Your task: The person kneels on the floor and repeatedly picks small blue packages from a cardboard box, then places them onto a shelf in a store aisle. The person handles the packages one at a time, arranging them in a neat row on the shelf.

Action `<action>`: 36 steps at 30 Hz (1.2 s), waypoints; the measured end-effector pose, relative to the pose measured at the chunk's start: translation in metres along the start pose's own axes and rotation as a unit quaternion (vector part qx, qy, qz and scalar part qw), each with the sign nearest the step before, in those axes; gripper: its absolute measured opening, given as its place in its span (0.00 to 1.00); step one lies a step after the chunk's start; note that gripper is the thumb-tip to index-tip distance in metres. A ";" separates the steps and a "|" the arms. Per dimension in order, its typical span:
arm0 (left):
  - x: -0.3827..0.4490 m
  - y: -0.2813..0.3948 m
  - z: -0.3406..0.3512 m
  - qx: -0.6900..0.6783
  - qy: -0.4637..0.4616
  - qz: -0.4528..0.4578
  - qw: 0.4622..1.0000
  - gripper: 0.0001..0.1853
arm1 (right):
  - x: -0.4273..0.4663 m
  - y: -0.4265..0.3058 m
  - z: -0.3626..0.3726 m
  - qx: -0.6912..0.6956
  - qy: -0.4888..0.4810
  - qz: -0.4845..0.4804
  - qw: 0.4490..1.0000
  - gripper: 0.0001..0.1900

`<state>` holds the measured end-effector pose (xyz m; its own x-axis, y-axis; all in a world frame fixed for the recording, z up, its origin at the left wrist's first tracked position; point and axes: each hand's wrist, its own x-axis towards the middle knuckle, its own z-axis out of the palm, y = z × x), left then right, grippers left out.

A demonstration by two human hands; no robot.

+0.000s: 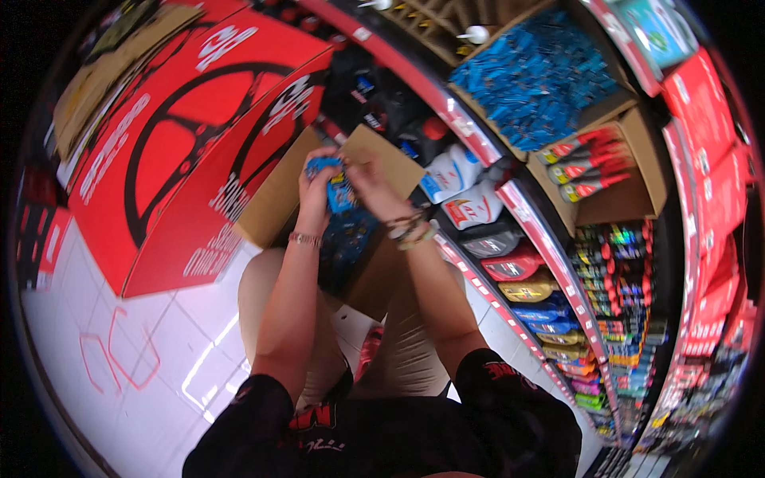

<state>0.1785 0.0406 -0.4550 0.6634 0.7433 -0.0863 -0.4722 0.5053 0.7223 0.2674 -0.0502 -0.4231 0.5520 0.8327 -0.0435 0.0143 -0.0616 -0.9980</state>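
Note:
My left hand (pixel 315 190) grips a small stack of blue printed packets (pixel 340 192) above an open cardboard box (pixel 382 160). Close against the packets' right side is my right hand (pixel 372 186), blurred, with its fingers bent. Whether those fingers pinch anything is not clear. The box stands between my knees with its flaps raised. More blue packets (pixel 352 242) lie inside it in shade, partly hidden by my forearms.
A large red carton (pixel 179 179) printed with a steering wheel stands at left. Shelves at right hold a box of blue packets (pixel 538 77), a carton of red-and-black tubes (pixel 588 161) and oil bottles (pixel 478 209). White floor tiles (pixel 191 334) bear red tape.

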 end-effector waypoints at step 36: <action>0.008 -0.011 0.000 0.072 0.006 -0.060 0.996 0.42 | 0.142 -0.284 -0.314 -0.755 0.164 0.303 0.557 0.26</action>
<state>0.1890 0.0416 -0.4638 0.7026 0.6869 -0.1858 -0.3015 0.5239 0.7966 0.6028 -0.0874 -0.1311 0.9566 0.2760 -0.0934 0.2903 -0.8764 0.3842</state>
